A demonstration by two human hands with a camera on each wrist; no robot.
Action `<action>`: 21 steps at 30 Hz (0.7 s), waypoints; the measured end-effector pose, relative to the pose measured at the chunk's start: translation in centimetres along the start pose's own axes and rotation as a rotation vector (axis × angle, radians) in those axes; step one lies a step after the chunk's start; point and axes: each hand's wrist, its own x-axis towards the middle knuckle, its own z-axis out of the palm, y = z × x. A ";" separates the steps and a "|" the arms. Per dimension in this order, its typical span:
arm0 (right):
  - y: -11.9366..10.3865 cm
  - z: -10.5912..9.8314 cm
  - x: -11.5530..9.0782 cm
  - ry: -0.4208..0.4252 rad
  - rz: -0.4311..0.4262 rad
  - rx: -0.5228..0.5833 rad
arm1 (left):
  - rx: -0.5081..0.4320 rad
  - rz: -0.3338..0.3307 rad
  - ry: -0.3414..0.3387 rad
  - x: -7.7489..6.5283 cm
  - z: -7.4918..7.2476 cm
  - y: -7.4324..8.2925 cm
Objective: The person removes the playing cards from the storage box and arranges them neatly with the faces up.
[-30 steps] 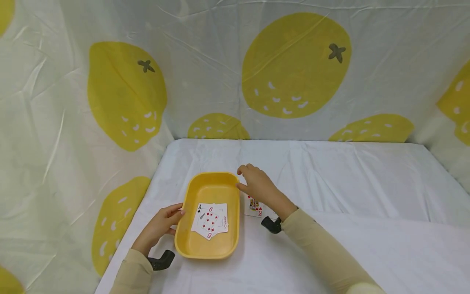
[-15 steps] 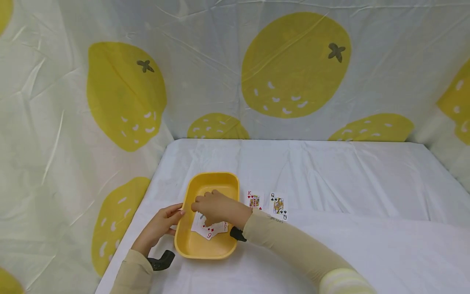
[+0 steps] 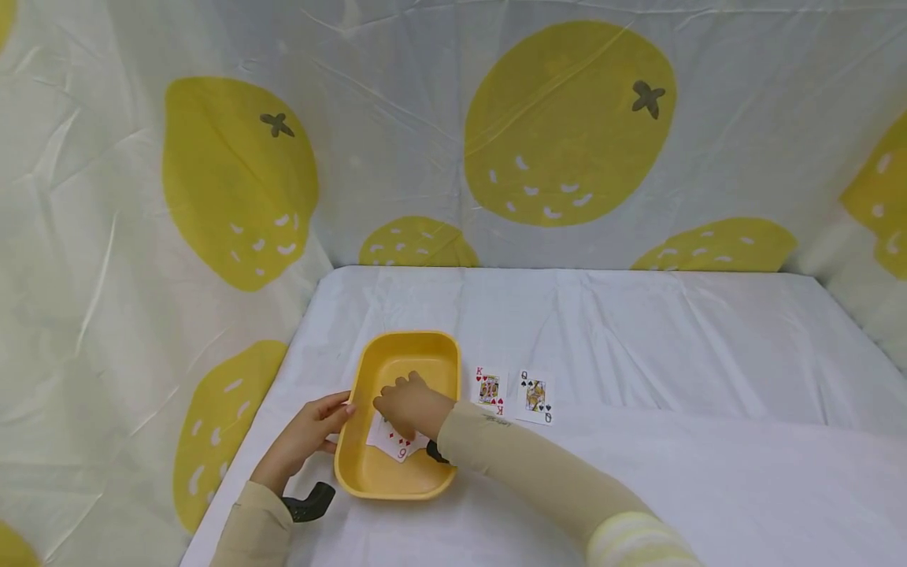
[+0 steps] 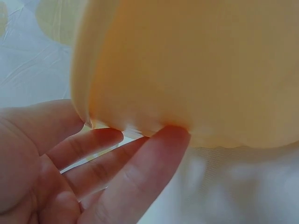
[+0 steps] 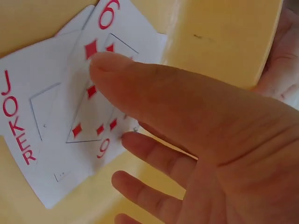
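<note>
A yellow plastic tray [image 3: 397,492] holds a small overlapping pile of playing cards. At its left rim, my left hand [image 3: 305,437] grips the side, with the fingertips [image 4: 163,144] against the wall. My right hand [image 3: 414,405] reaches down into the tray over the pile. Its thumb [image 5: 140,84] overlaps the six of diamonds [image 5: 86,112] on top, while the fingers hang loosely curved beside that card. Under it, the joker [image 5: 23,107] sticks out to one side in the right wrist view. The ace of spades is mostly hidden by the right hand.
To the right of the tray, a king of hearts [image 3: 489,390] and a queen of spades [image 3: 535,396] lie face up on the white tablecloth [image 3: 638,339]. A lemon-print curtain [image 3: 397,118] hangs behind and to the left. My right forearm crosses the tray's right rim.
My right hand has moved left from the tray's right rim, in over the pile of cards, uncovering the king and the queen. My left hand has stayed at the left rim.
</note>
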 end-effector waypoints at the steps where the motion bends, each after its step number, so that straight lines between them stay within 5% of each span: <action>1: -0.1 0.1 0.0 0.001 0.004 -0.012 | 0.000 0.000 0.000 0.0 0.0 0.0; 17: 0.3 1.1 1.2 0.051 0.032 -0.013 | 0.001 -0.015 0.010 0.1 0.0 0.0; 21: 0.4 0.9 1.4 0.053 0.016 0.071 | -0.003 -0.022 0.021 0.1 0.1 0.0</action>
